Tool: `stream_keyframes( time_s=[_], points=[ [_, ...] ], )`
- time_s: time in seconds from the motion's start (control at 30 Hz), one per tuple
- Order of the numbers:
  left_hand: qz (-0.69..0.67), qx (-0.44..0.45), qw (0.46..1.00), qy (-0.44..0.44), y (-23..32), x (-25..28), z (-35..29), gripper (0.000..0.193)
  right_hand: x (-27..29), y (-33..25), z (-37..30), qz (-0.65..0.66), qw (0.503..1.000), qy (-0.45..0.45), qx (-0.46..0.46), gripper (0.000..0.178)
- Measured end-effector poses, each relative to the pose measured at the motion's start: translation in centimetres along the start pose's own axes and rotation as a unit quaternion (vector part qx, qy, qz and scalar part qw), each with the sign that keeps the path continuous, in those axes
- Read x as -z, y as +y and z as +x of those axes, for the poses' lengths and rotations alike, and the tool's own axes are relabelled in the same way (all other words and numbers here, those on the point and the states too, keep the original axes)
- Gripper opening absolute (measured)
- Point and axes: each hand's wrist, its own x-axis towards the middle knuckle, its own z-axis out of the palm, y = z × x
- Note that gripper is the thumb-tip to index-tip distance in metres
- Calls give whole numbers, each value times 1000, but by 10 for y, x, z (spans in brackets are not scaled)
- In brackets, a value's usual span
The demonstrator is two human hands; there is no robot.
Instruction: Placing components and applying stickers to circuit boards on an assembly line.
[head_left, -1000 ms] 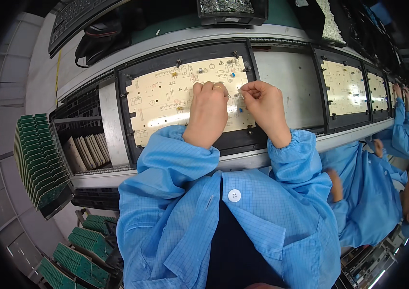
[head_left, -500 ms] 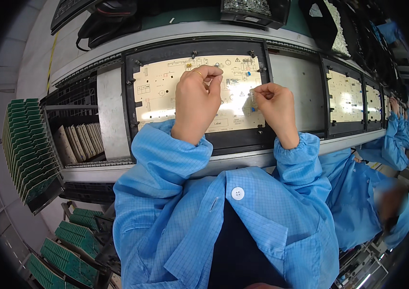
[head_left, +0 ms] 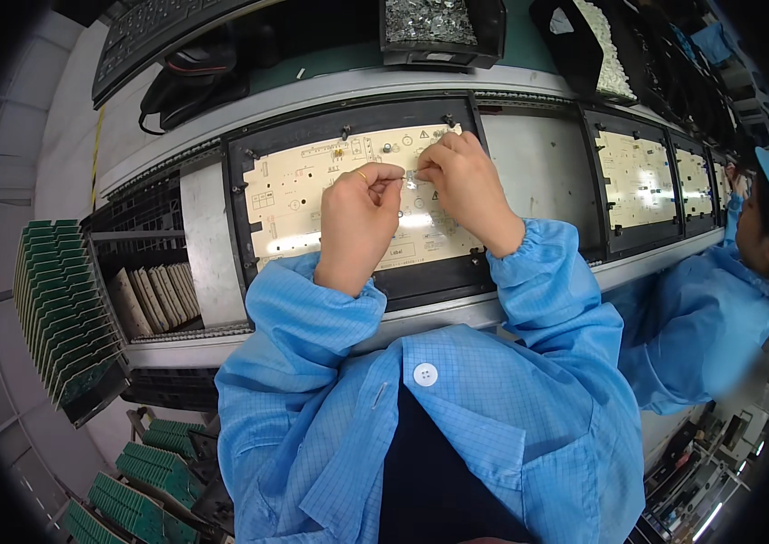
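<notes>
A cream printed circuit board [head_left: 286, 201] lies in a black carrier frame [head_left: 241, 238] on the conveyor in front of me. My left hand [head_left: 362, 222] is over the middle of the board, thumb and fingers pinched together. Just to its right, my right hand [head_left: 468, 189] is pinched too, its fingertips almost meeting the left ones. A tiny silvery part [head_left: 410, 179] shows between the two sets of fingertips; which hand grips it is unclear. Small mounted components, one yellowish [head_left: 338, 153], stand on the board's far side.
More framed boards [head_left: 638, 181] sit farther right on the line, near a co-worker in blue [head_left: 710, 308]. Behind are a bin of metal pieces [head_left: 430, 23], a tray of white parts [head_left: 609, 54] and a keyboard [head_left: 158, 36]. Green boards [head_left: 62, 308] stand racked at left.
My right hand has moved left from the board's right side to the middle, beside my left hand. The view has shifted slightly, and the co-worker at right has changed posture.
</notes>
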Motion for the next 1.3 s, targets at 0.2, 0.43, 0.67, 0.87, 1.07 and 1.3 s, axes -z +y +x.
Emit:
stream_keyframes(
  time_s=[0.2,0.43,0.67,0.87,1.07,1.3],
  points=[
    [90,-65,993,-36,-6,-25,-4,11,11,20,-6,64,994,64,54,12],
    [181,-109,971,-115,-3,-46,1,10,35,48,-41,204,940,167,-219,13],
    [226,-140,958,-108,0,-53,3,9,43,40,-47,176,947,176,-202,10],
    [299,-201,928,-93,5,-61,-2,15,42,36,-50,206,952,138,-180,6],
    [285,-157,944,-49,18,-30,10,19,41,24,-53,280,917,68,-275,9],
    [308,-156,937,-56,1,-28,11,17,30,18,-53,234,938,43,-251,12]
  ],
)
